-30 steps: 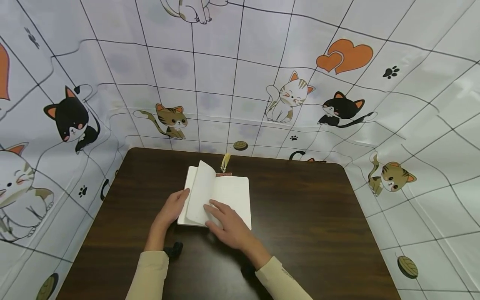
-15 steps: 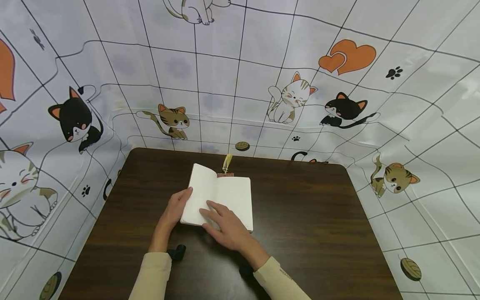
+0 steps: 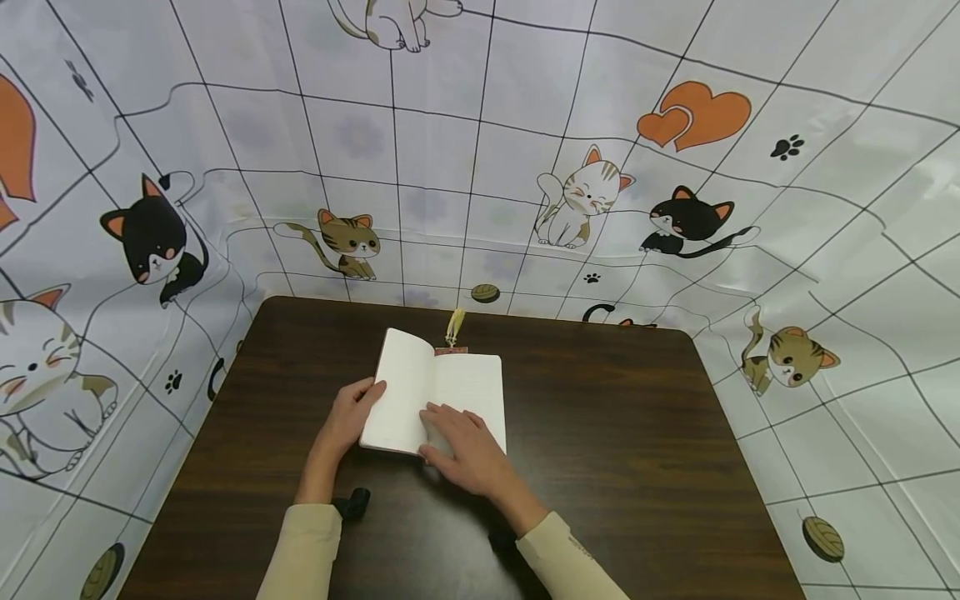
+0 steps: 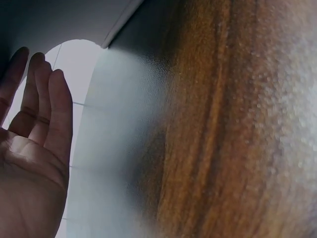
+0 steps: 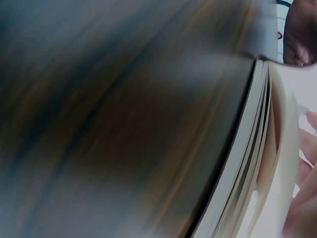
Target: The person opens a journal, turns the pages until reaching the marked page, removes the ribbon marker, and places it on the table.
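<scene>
An open notebook (image 3: 467, 382) with blank white pages lies at the middle of the table. My left hand (image 3: 347, 421) grips its left edge, thumb on the page and the other fingers beneath. In the left wrist view those fingers (image 4: 57, 109) extend nearly straight under the dark cover. Near the centre fold, my right hand (image 3: 474, 457) rests on the pages with its fingers spread lightly. The right wrist view shows the lower edge of the page stack (image 5: 242, 163), where a page bows up and a reddish shape shows between the leaves.
Behind the notebook, a reddish strip with a yellow tassel (image 3: 454, 327) sticks out on the dark wooden table (image 3: 600, 433). A small black object (image 3: 352, 503) shows beside the left wrist. A white sheet printed with cats (image 3: 427, 150) surrounds the table.
The raised page has come down onto the left side, so the notebook lies open at one spread. My right hand has shifted slightly right; my left hand keeps its hold.
</scene>
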### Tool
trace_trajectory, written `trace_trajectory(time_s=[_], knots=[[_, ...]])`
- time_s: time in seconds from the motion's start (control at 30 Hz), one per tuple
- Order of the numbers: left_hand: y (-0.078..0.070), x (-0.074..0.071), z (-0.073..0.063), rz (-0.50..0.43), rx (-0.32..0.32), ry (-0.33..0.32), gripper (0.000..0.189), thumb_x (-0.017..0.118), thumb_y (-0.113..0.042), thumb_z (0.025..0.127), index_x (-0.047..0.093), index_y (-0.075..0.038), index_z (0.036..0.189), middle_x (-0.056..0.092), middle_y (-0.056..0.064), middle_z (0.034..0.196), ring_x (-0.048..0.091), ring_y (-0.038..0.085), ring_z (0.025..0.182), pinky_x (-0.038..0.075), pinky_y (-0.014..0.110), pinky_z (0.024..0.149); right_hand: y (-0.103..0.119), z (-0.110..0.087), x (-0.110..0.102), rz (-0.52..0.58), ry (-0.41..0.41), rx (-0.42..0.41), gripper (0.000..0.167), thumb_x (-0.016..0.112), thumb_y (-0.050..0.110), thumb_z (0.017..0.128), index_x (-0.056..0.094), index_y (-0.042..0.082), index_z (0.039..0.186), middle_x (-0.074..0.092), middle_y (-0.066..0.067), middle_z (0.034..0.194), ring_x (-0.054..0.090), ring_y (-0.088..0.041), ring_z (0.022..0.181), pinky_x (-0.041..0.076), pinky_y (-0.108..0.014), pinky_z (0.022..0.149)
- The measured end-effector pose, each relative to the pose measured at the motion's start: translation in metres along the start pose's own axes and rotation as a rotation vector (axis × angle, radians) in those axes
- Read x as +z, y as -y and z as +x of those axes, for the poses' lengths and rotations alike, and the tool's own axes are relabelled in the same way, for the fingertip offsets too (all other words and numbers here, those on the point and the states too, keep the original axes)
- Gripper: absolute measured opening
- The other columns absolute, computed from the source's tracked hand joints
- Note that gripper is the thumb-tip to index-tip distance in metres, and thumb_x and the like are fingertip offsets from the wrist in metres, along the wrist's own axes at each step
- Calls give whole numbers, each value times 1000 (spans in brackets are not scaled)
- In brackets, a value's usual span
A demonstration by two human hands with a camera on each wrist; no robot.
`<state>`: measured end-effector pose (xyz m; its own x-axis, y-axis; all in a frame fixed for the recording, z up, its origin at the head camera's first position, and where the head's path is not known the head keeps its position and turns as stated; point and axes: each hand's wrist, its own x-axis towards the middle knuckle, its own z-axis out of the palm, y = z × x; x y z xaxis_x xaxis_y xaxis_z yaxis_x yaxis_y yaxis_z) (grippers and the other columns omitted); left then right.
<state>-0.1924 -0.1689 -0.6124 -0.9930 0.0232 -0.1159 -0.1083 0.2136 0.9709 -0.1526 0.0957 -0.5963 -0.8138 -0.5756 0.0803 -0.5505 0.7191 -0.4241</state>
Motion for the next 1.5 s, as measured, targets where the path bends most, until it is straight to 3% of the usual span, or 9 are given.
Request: trace_trajectory(time_s=[0.3,0.7,1.07,1.33,1.5], knots=[[-1,-2,0,4,-25,4,47,54,-43,114,72,-2,129,68,6,94,63,17,78,53,31,73,-16,-8,-6,-27,115,59,65,62,55,106,49,27,163,42,2,172,37,-23,161,34,-52,127],[-3,-4,2,15,-38,4,43,53,-40,115,71,-2,124,67,5,93,61,18,78,52,32,73,-35,-15,-22,-5,107,35,63,79,41,97,60,18,152,45,-13,169,46,-35,154,44,-52,120],[1,-3,-1,27,-35,18,47,53,-45,114,69,-2,122,66,9,96,60,19,82,51,33,76,-35,-24,-22,-13,125,78,61,80,41,98,60,21,152,45,-11,169,48,-35,153,46,-60,116],[3,-3,0,57,-15,9,49,51,-48,114,70,-5,126,67,13,111,60,20,90,50,34,80,-38,-24,-29,-25,99,17,29,75,28,102,78,23,130,62,-5,156,59,-27,143,51,-56,111],[6,-3,-2,84,-11,-5,45,51,-47,114,69,-6,121,64,13,114,56,20,94,47,34,82,-37,-27,-30,-76,76,11,25,74,23,102,79,24,127,68,0,148,64,-22,137,51,-53,108]])
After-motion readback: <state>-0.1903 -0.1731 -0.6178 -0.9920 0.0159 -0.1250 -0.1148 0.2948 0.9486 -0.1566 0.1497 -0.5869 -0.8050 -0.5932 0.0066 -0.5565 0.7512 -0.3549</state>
